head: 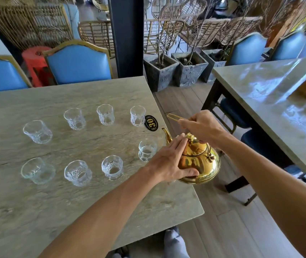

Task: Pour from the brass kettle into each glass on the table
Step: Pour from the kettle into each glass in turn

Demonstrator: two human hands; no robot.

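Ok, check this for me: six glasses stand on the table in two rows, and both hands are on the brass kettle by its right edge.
Not six: the head view shows eight glasses, four in the far row and four in the near row. The left hand and right hand are both on the brass kettle by the right edge of the table.

We see a grey, stone-patterned worktop (pixel 36 211) carrying eight clear glasses (pixel 105 114) in two rows of four, plus a black oval plaque (pixel 151 123) numbered 30.
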